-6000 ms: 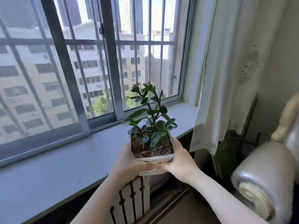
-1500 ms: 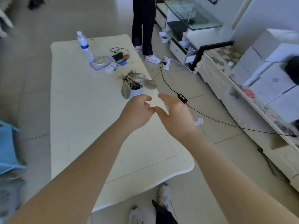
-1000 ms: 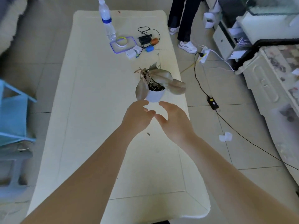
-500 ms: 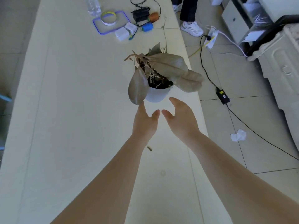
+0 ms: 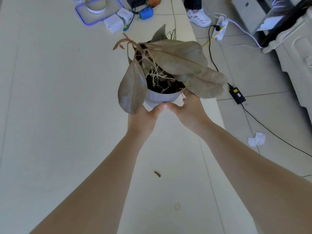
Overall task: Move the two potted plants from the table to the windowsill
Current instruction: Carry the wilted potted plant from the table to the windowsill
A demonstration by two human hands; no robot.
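While both arms reached over the table [image 5: 50, 115], the left hand [image 5: 143, 117] and right hand [image 5: 189, 108] cupped the white pot [image 5: 160, 98] of the wilted plant [image 5: 177, 59] from either side, thumbs nearly meeting at its front, near the table's right edge.

We saw a smooth, matt cream worktop [image 5: 50, 115], a ribbed white pot [image 5: 160, 98] above our grip that looked like glazed ceramic or plastic, dull leathery brown leaves [image 5: 177, 56], and a glossy tiled floor [image 5: 261, 73].
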